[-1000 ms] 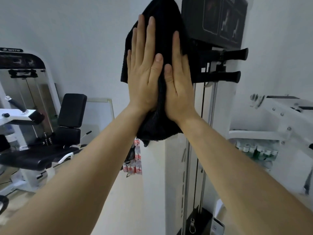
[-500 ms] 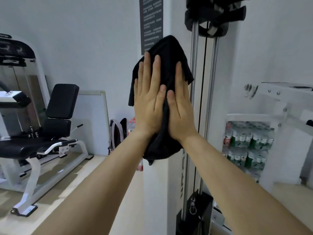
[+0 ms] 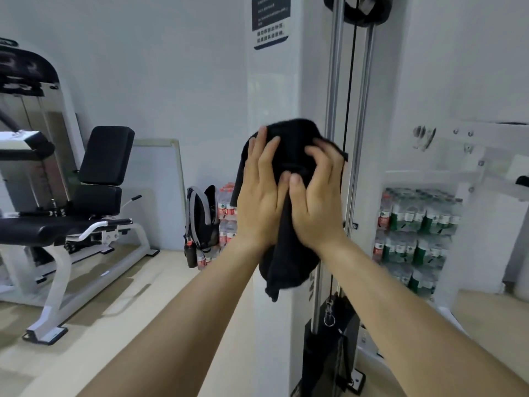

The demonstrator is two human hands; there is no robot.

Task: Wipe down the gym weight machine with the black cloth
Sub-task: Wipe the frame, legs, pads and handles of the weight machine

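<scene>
The gym weight machine's white upright column (image 3: 272, 90) stands straight ahead, with chrome guide rods (image 3: 333, 81) and a black cable beside it. The black cloth (image 3: 287, 265) is bunched against the column at mid height, its tail hanging below my wrists. My left hand (image 3: 262, 196) presses the cloth's left side with fairly straight fingers reaching its top edge. My right hand (image 3: 317, 202) lies beside it, thumbs nearly touching, its fingers curled into the cloth and gathering a fold. The black weight stack (image 3: 329, 353) sits at the column's foot.
A black-padded seat machine (image 3: 97, 179) on a white frame fills the left. A grey backpack (image 3: 200, 219) and bottle packs stand by the wall behind the column. More stacked bottles (image 3: 415, 224) and a white machine arm (image 3: 486, 138) are at the right.
Both hands and the cloth have slid down the column from near the top label to mid height. My right fingers went from flat to curled into the cloth.
</scene>
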